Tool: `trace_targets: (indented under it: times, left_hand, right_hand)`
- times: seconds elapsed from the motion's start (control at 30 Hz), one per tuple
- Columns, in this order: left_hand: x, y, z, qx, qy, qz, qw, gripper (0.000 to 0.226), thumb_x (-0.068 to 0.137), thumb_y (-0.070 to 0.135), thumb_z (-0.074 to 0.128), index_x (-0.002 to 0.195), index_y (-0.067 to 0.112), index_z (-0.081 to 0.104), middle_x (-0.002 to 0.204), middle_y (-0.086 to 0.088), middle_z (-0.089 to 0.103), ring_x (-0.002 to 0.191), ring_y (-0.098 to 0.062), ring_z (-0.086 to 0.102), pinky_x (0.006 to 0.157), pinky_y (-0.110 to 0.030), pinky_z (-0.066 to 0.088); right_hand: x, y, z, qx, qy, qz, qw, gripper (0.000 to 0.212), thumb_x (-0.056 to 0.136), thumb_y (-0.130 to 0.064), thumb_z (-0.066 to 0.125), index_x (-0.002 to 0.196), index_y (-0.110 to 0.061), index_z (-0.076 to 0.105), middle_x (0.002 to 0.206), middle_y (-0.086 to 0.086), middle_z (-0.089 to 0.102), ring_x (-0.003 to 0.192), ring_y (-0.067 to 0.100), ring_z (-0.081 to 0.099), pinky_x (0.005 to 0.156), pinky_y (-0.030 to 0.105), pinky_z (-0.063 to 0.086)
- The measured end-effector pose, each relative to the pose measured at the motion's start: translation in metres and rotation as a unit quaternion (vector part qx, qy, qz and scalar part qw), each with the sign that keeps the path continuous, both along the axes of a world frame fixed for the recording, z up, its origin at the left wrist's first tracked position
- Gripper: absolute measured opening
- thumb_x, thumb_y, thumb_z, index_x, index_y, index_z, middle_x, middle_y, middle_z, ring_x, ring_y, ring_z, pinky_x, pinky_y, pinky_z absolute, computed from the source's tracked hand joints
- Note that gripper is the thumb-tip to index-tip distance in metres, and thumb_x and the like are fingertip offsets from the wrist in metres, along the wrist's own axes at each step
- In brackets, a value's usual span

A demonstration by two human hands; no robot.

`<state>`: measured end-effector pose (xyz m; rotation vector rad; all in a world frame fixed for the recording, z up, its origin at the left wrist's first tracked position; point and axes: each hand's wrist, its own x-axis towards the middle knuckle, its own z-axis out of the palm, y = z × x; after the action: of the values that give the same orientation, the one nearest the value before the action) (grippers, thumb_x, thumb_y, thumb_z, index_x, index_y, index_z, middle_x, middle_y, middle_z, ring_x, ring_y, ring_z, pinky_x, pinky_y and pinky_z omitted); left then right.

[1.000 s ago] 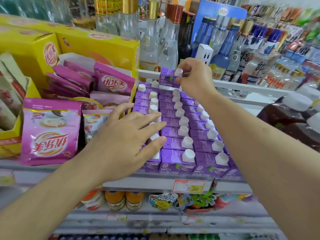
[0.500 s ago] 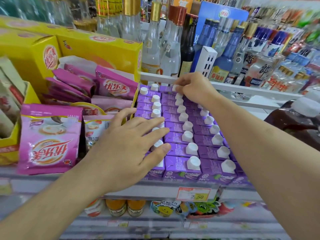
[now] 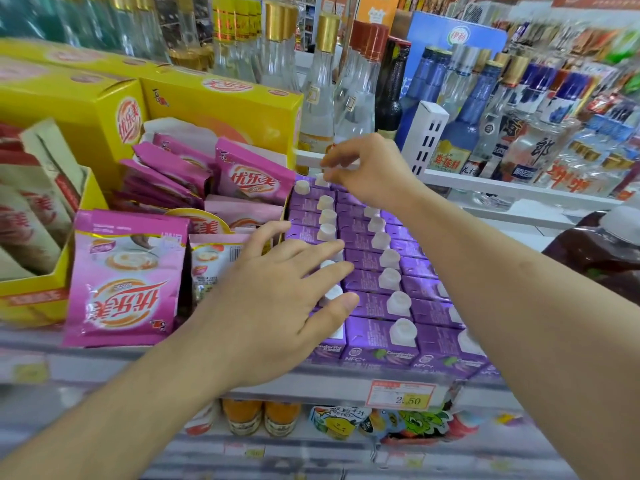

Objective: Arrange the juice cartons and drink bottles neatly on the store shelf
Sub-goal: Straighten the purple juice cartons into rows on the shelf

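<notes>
purple juice cartons [image 3: 372, 282] fill the shelf [image 3: 311, 379] beside pink packets [image 3: 121, 282]; left hand [image 3: 273, 306] rests flat, fingers straight, on the front cartons, right hand [image 3: 372, 171] pinches a rear carton's cap [image 3: 322, 180].

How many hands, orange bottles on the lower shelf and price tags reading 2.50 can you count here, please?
Hands: 2 (left hand, right hand)
Orange bottles: 2
Price tag reading 2.50: 1
Total: 5
</notes>
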<state>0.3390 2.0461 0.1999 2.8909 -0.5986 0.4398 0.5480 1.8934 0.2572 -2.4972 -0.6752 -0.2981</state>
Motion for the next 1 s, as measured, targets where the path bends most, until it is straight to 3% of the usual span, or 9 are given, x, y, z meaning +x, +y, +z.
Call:
trace_targets:
  times: [0.07, 0.17, 0.37, 0.57, 0.67, 0.73, 0.87, 0.93, 1.0]
  left_hand:
    - [0.0, 0.0, 0.0, 0.002, -0.002, 0.0, 1.0, 0.063, 0.11, 0.06, 0.016, 0.146, 0.032, 0.06, 0.158, 0.01, 0.052, 0.137, -0.009, 0.05, 0.129, -0.042, 0.008]
    - [0.0, 0.0, 0.0, 0.005, -0.002, 0.001, 1.0, 0.063, 0.11, 0.06, 0.015, 0.146, 0.032, 0.06, 0.158, 0.01, 0.051, 0.138, -0.009, 0.049, 0.129, -0.043, 0.009]
    - [-0.001, 0.0, 0.0, 0.005, -0.003, 0.002, 1.0, 0.062, 0.11, 0.06, 0.017, 0.147, 0.032, 0.059, 0.159, 0.01, 0.051, 0.139, -0.009, 0.047, 0.129, -0.042, 0.005]
    - [0.0, -0.001, 0.0, -0.003, -0.006, 0.0, 1.0, 0.061, 0.11, 0.06, 0.018, 0.144, 0.032, 0.061, 0.157, 0.01, 0.052, 0.136, -0.009, 0.049, 0.129, -0.042, 0.009]
    - [-0.001, 0.0, 0.0, -0.006, -0.001, -0.002, 1.0, 0.062, 0.11, 0.061, 0.016, 0.146, 0.033, 0.059, 0.159, 0.012, 0.05, 0.137, -0.008, 0.047, 0.129, -0.042, 0.007]
    - [-0.001, -0.001, 0.001, -0.006, -0.001, -0.002, 1.0, 0.062, 0.11, 0.06, 0.016, 0.146, 0.034, 0.059, 0.158, 0.013, 0.05, 0.136, -0.008, 0.048, 0.129, -0.041, 0.007]
    - [-0.001, -0.002, 0.002, -0.004, -0.01, -0.004, 1.0, 0.059, 0.11, 0.058, 0.02, 0.142, 0.032, 0.063, 0.155, 0.012, 0.054, 0.13, -0.011, 0.054, 0.127, -0.041, 0.01]
    - [-0.002, -0.002, 0.003, -0.006, -0.011, -0.004, 1.0, 0.059, 0.11, 0.058, 0.02, 0.141, 0.032, 0.063, 0.154, 0.012, 0.054, 0.131, -0.011, 0.054, 0.127, -0.04, 0.009]
    - [-0.003, -0.003, 0.003, -0.007, -0.014, -0.003, 1.0, 0.059, 0.11, 0.058, 0.019, 0.141, 0.033, 0.063, 0.154, 0.013, 0.054, 0.131, -0.01, 0.053, 0.127, -0.038, 0.006]
  right_hand:
    - [-0.001, 0.014, 0.0, -0.017, 0.018, 0.032, 0.999, 0.019, 0.09, -0.032, 0.083, 0.108, -0.026, 0.084, 0.093, -0.015, 0.072, 0.084, 0.002, 0.064, 0.08, 0.022, 0.051]
    - [0.002, 0.028, -0.004, -0.049, 0.032, 0.033, 0.998, 0.02, 0.085, -0.043, 0.086, 0.098, -0.028, 0.086, 0.086, -0.013, 0.075, 0.073, 0.0, 0.06, 0.061, 0.015, 0.044]
    - [0.005, 0.035, -0.009, -0.045, 0.029, 0.015, 0.998, 0.019, 0.083, -0.04, 0.088, 0.095, -0.025, 0.087, 0.09, -0.007, 0.075, 0.081, 0.007, 0.064, 0.067, 0.024, 0.049]
    - [0.0, 0.015, 0.0, 0.073, 0.016, 0.008, 0.997, 0.01, 0.09, -0.036, 0.084, 0.092, -0.026, 0.084, 0.072, -0.02, 0.064, 0.063, -0.01, 0.056, 0.062, 0.014, 0.041]
    - [-0.01, 0.001, 0.014, 0.145, 0.008, 0.009, 0.989, 0.004, 0.093, -0.03, 0.081, 0.091, -0.027, 0.08, 0.088, -0.014, 0.077, 0.068, -0.007, 0.063, 0.075, 0.024, 0.05]
    - [-0.02, -0.012, 0.026, 0.162, 0.017, 0.01, 0.987, 0.004, 0.096, -0.022, 0.077, 0.093, -0.023, 0.076, 0.097, -0.007, 0.08, 0.064, 0.001, 0.069, 0.068, 0.021, 0.052]
    - [-0.04, -0.036, 0.041, 0.087, 0.041, 0.038, 0.995, 0.013, 0.102, -0.01, 0.067, 0.098, -0.021, 0.072, 0.109, -0.005, 0.076, 0.061, 0.019, 0.077, 0.053, 0.024, 0.049]
    - [-0.051, -0.042, 0.043, 0.014, 0.044, 0.06, 0.997, 0.019, 0.102, -0.006, 0.065, 0.099, -0.023, 0.073, 0.107, -0.01, 0.072, 0.064, 0.01, 0.077, 0.057, 0.032, 0.055]
    - [-0.061, -0.047, 0.044, -0.062, 0.052, 0.075, 0.994, 0.023, 0.101, -0.001, 0.063, 0.101, -0.023, 0.073, 0.096, -0.015, 0.067, 0.062, -0.01, 0.067, 0.056, 0.015, 0.048]
